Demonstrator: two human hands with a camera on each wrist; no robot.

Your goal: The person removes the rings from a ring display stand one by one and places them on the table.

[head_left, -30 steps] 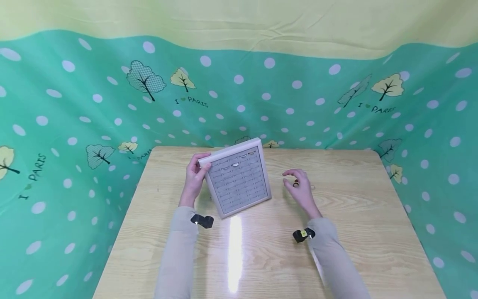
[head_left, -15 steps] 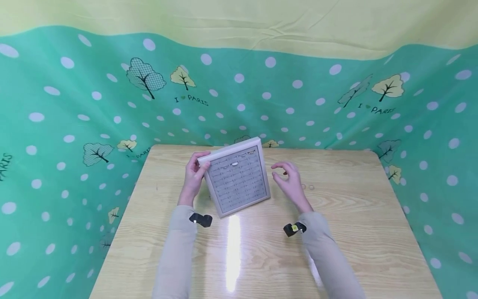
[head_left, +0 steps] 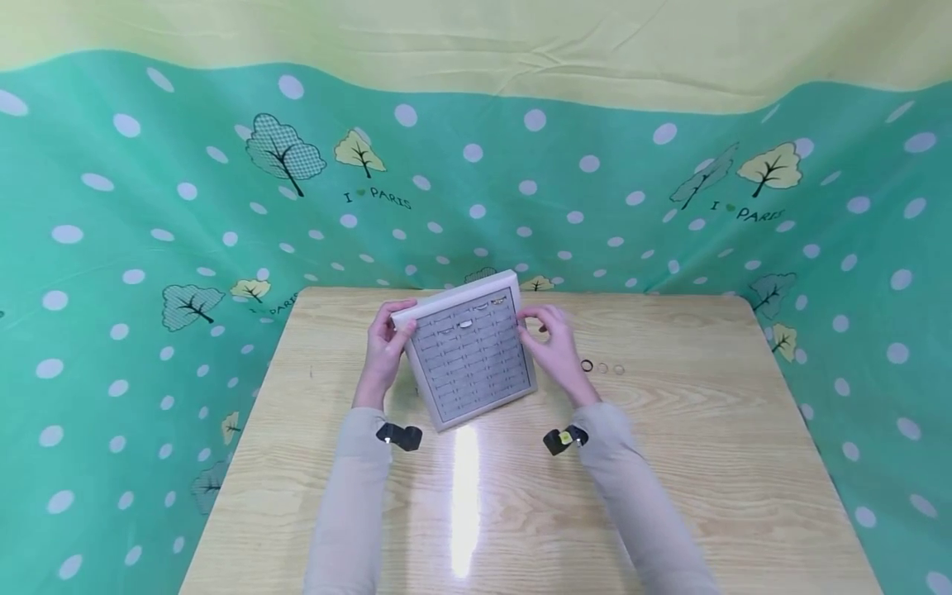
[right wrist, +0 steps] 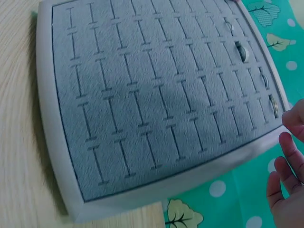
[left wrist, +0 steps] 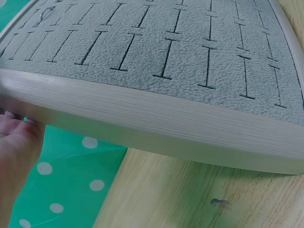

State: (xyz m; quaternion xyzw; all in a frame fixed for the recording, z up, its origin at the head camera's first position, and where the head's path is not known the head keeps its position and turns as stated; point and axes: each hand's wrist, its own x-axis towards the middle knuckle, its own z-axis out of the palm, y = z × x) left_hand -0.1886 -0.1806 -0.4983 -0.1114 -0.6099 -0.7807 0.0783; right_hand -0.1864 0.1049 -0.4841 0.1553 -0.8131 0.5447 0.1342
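Observation:
My left hand (head_left: 383,355) grips the upper left corner of a ring tray (head_left: 476,364), thumb on its front rim. The tray stands tilted, with a pale frame and grey slotted padding. Several rings sit in its upper slots, among them a wide silver ring (right wrist: 242,52) and a gold-toned ring (right wrist: 273,105). At the tray's upper right edge is my right hand (head_left: 556,351), thumb and forefinger close together by the rim. Whether anything small lies between those fingertips is hidden. In the left wrist view, part of my left hand (left wrist: 19,152) shows behind the frame.
To the right of the tray, a dark ring (head_left: 587,365) and two thin rings (head_left: 603,368) (head_left: 620,369) lie on the wooden table (head_left: 714,463). A green dotted curtain (head_left: 476,190) hangs behind the table and along both sides.
My right hand has moved left, from above the loose rings to the tray's right edge, uncovering the dark ring. My left hand and the tray have stayed nearly still.

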